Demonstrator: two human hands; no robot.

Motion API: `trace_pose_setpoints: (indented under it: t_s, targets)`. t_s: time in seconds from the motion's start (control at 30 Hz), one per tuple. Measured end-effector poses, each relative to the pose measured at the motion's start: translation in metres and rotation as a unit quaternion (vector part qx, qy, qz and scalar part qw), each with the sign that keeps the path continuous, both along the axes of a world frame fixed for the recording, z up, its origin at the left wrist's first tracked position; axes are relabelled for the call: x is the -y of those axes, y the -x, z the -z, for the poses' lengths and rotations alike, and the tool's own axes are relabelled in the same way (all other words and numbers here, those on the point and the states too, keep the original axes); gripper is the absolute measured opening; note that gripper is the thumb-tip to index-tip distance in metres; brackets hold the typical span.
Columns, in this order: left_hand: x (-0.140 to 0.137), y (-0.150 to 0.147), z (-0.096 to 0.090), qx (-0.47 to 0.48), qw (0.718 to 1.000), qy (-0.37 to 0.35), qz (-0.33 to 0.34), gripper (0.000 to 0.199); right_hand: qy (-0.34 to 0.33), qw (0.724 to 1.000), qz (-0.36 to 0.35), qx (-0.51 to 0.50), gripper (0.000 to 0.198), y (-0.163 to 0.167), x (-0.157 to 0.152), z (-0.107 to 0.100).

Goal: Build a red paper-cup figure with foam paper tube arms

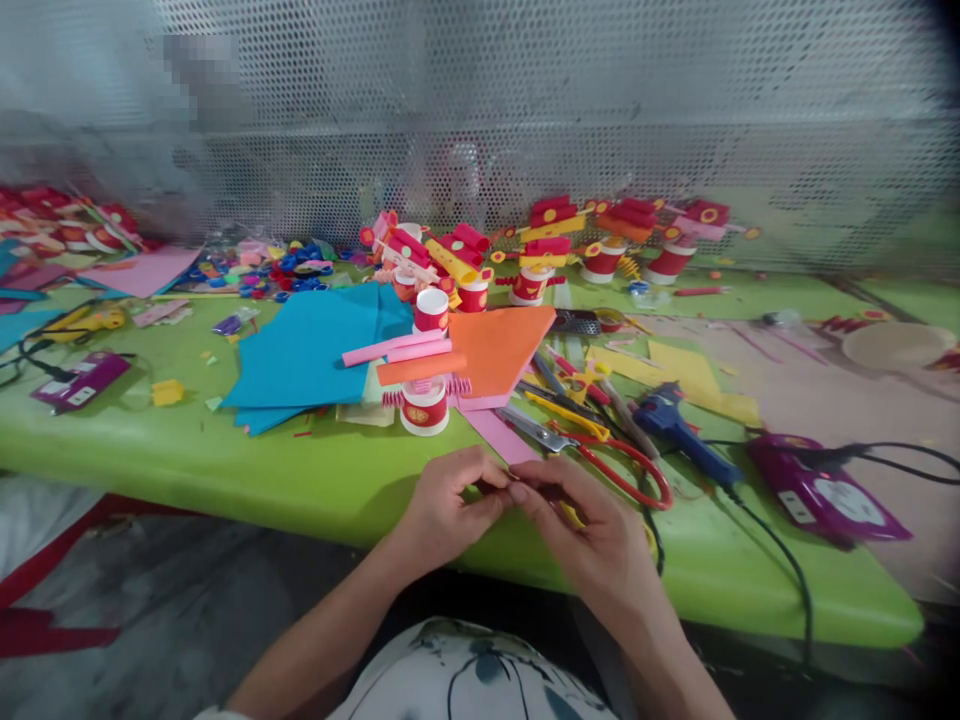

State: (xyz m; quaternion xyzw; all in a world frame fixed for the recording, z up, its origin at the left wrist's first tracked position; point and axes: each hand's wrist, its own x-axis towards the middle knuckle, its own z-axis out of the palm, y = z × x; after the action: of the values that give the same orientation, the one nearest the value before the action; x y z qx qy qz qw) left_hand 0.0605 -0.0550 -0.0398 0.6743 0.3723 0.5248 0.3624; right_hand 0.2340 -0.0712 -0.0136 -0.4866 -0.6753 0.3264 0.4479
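My left hand (455, 505) and my right hand (589, 515) meet over the table's front edge, fingertips pinched together. Whatever is between them is too small and too covered to make out. Just beyond my left hand stands a paper-cup figure (424, 408), with a red and white cup at its base, pink and orange paper rolls across it and pleated pink strips at its sides. A second small cup (431, 311) shows right behind the rolls. Scissors with red handles (585, 450) lie open beyond my right hand, beside a pink paper strip (501, 437).
Blue paper sheets (307, 345) and an orange sheet (499, 345) lie mid-table. Several finished cup figures (529, 285) line the back by the perforated metal screen (525, 130). At right are a blue glue gun (686, 430) and a purple corded box (829, 490); its cable hangs over the edge.
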Motion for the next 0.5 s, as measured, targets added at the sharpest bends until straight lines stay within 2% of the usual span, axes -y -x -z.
trace_pose_setpoints:
  t_s: [0.13,0.27,0.37,0.5]
  targets:
    - [0.0025,-0.0001,0.0012,0.013,0.997,0.071,-0.023,0.021,-0.038,0.999,0.012,0.014,0.013,0.0006,0.0001,-0.0002]
    - [0.0026,-0.0002,0.0008,0.015,0.992,0.126,-0.015,0.028,-0.065,0.997,0.020,0.037,0.011,-0.0010,0.0008,-0.0018]
    - [0.0031,0.0001,-0.0007,-0.056,0.993,0.106,0.004,0.027,-0.076,0.996,0.023,0.034,0.006,-0.0030,0.0017,-0.0027]
    - [0.0058,0.0005,-0.0005,-0.171,0.983,0.024,0.067,0.026,-0.064,0.997,0.030,0.036,0.008,-0.0051,0.0042,-0.0024]
